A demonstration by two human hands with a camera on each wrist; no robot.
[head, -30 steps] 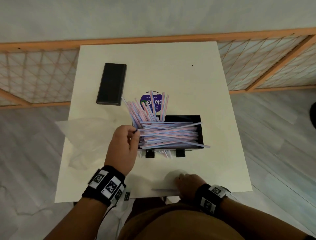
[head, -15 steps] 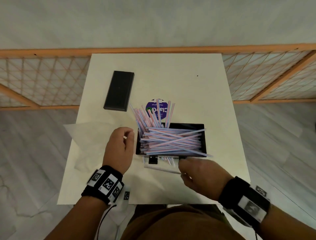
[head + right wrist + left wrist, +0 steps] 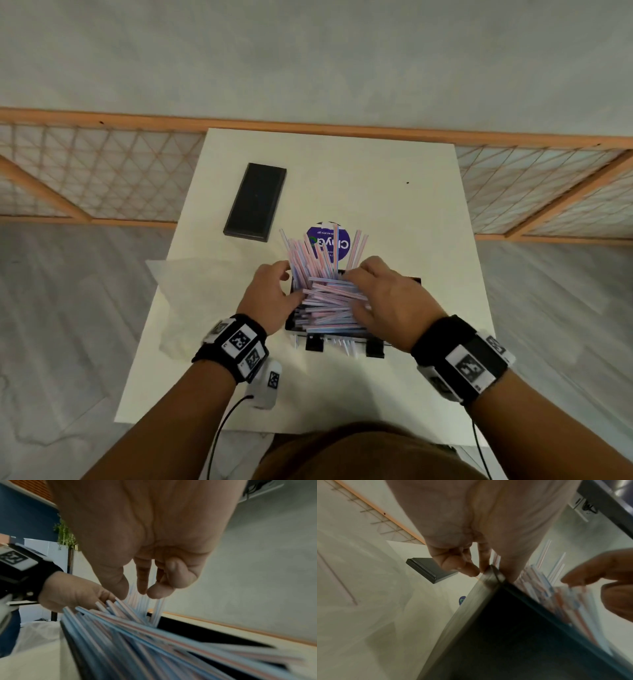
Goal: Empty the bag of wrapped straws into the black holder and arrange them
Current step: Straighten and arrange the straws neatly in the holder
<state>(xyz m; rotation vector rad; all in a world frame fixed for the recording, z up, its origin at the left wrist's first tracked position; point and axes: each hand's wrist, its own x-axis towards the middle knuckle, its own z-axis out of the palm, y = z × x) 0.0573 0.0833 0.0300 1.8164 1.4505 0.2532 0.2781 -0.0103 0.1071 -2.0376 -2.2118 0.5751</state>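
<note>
The black holder [image 3: 291,322] stands on the white table [image 3: 411,222], heaped with pink and blue wrapped straws [image 3: 329,301]. Most lie crosswise and several lean upright at its far left [image 3: 308,253]. My left hand [image 3: 274,291] is at the holder's left end. In the left wrist view its thumb is inside the holder's [image 3: 505,635] corner and its fingertips [image 3: 485,566] outside. My right hand [image 3: 383,298] lies over the pile; in the right wrist view its fingers [image 3: 142,582] close on the leaning straws [image 3: 154,608]. The empty clear bag [image 3: 191,291] lies to the left.
A flat black lid [image 3: 255,202] lies at the table's far left. A round purple label [image 3: 329,241] shows behind the leaning straws. Beyond the table's far edge runs a wooden lattice screen [image 3: 102,171]. The table's near edge is close to my body.
My right hand came up from the table's front edge and now lies on the straw pile. The loose straw before the holder is gone. My left hand moved onto the holder's left end.
</note>
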